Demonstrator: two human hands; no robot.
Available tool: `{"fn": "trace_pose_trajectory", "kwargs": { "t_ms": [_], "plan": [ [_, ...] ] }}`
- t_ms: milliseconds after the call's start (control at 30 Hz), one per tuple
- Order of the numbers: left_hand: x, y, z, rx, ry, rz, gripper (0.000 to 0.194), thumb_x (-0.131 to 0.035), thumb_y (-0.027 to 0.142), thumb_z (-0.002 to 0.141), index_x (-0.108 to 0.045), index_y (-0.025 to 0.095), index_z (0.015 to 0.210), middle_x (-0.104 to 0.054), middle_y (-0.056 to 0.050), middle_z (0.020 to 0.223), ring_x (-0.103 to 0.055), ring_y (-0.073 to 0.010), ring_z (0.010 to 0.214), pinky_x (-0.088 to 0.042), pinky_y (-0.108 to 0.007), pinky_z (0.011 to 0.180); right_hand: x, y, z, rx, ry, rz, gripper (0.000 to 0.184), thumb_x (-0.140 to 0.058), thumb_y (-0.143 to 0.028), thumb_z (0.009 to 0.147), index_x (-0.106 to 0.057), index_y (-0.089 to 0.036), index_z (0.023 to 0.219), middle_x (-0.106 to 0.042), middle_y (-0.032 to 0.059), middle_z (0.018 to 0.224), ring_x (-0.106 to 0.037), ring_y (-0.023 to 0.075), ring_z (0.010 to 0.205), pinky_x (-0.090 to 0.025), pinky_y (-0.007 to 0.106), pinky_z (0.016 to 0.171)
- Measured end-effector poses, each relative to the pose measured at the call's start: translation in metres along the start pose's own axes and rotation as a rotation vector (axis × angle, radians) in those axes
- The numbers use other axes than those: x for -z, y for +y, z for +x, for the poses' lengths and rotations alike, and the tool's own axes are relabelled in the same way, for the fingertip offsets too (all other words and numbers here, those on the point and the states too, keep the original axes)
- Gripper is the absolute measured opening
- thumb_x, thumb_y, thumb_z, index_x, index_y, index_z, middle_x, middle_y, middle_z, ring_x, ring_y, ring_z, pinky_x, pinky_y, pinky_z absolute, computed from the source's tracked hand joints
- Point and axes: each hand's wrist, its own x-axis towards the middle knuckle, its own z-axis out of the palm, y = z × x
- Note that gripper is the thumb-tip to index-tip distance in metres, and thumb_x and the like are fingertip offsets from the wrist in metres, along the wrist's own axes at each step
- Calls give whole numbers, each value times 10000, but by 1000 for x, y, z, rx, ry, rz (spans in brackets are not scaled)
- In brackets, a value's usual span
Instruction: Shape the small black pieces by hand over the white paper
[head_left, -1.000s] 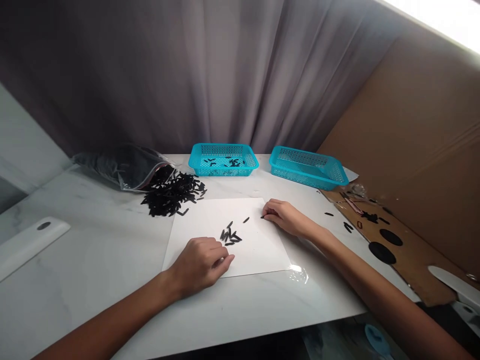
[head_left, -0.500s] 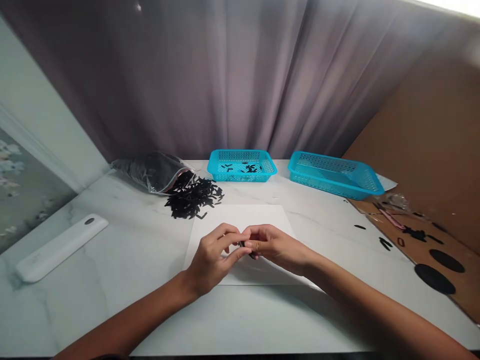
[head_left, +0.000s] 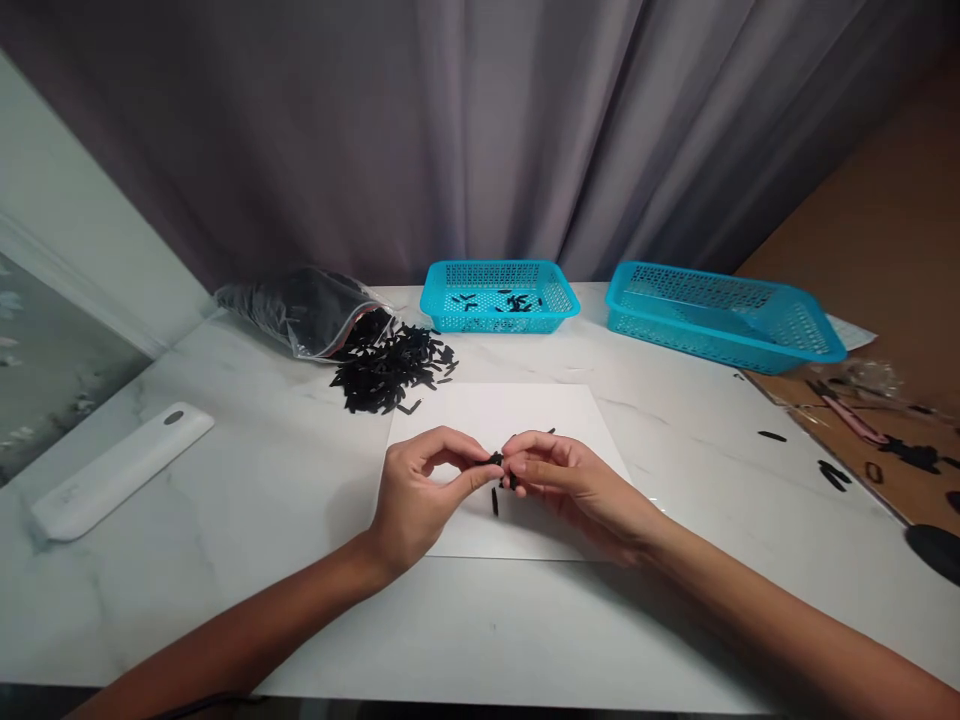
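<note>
Above a white sheet [head_left: 465, 535], my left hand [head_left: 412, 490] pinches a small black piece [head_left: 493, 459] between thumb and fingertips. My right hand [head_left: 574, 480] meets it there, its fingers closed around small dark pieces [head_left: 513, 481] partly hidden by the fingertips. Just below the fingers is a slender black strip [head_left: 495, 501]; whether it lies on the sheet or is falling I cannot tell. Another strip [head_left: 551, 431] shows behind my right hand. A heap of similar black strips [head_left: 390, 370] spreads by the sheet's far left corner.
A zip bag [head_left: 300, 310] spills the heap. A blue basket [head_left: 499, 325] at the back holds several black strips; a second blue basket [head_left: 720, 345] stands right of it. A white long device [head_left: 124, 470] lies left. Pink-handled tool [head_left: 855, 415] and black oval [head_left: 934, 550] lie on cardboard right.
The view has shifted, with the table items appearing higher and the right-hand ones farther right. My fingertips have drawn slightly apart, and a black strip now shows beneath them.
</note>
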Motion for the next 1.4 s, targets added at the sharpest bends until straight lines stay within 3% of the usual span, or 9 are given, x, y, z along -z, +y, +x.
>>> {"fn": "trace_pose_trajectory", "kwargs": {
  "t_ms": [400, 500, 633, 767, 933, 1033, 1167, 1300, 1400],
  "plan": [
    [3, 1, 3, 73, -234, 109, 258, -880, 274, 682, -664, 169, 778, -700, 13, 721, -630, -121, 652, -503, -234, 605, 4, 7, 1, 23, 4, -24, 155, -836, -274, 732, -784, -193, 854, -696, 16, 822, -594, 127, 763, -461, 277, 789],
    [13, 0, 12, 70, -460, 251, 314, -872, 300, 694, -665, 188, 902, -701, 15, 821, -631, -130, 724, -488, -237, 628, 8, -1, 3, 0, 60, 63, 150, -838, -238, 731, -772, -173, 850, -700, 26, 830, -603, 125, 767, -471, 260, 772],
    [22, -5, 20, -104, -736, 431, 69, -732, 173, 842, -707, 208, 896, -700, 1, 895, -629, -161, 864, -496, -273, 745, 14, -10, 7, 11, 96, 252, 115, -809, -156, 752, -750, -156, 851, -690, 22, 866, -612, 97, 796, -484, 193, 778],
    [22, -4, 19, -156, -638, 434, 33, -675, 165, 889, -692, 189, 873, -702, -4, 851, -614, -156, 822, -481, -271, 709, 15, -9, 8, 8, 77, 316, 20, -704, -143, 814, -697, -156, 827, -697, 62, 967, -619, 105, 819, -505, 192, 801],
    [18, 9, 15, -343, -266, 337, 35, -699, 192, 885, -671, 171, 886, -705, -14, 813, -599, -125, 736, -463, -248, 645, -2, 1, 1, -94, -34, 288, 84, -597, -123, 839, -677, -106, 858, -685, 103, 891, -652, 150, 825, -520, 241, 807],
    [15, 13, 11, -426, -301, 363, 21, -702, 182, 880, -694, 180, 899, -701, -14, 814, -603, -139, 776, -480, -266, 708, -16, 8, -3, -164, -110, 245, 234, -560, -276, 932, -681, -78, 907, -657, 109, 886, -653, 163, 808, -521, 262, 796],
    [14, 11, 10, -301, -290, 408, 83, -616, 234, 941, -688, 199, 920, -698, -8, 857, -595, -151, 824, -472, -292, 758, -21, 10, -6, -138, -58, 128, 274, -551, -337, 941, -664, -88, 919, -604, 76, 870, -578, 108, 724, -491, 215, 717],
    [16, 1, 13, -114, -208, 455, 130, -545, 270, 971, -655, 221, 922, -671, 8, 873, -571, -143, 794, -447, -276, 684, -15, -21, 9, 27, 96, -49, 166, -604, -186, 835, -637, -107, 977, -578, 50, 801, -511, 100, 653, -450, 213, 630],
    [13, -8, 11, -95, -266, 458, 113, -545, 249, 958, -642, 217, 910, -658, 3, 893, -589, -141, 800, -472, -259, 660, -11, -75, 46, 238, 208, -256, 180, -594, -129, 798, -618, -123, 976, -581, 46, 781, -506, 118, 652, -453, 247, 647]
  ]
}}
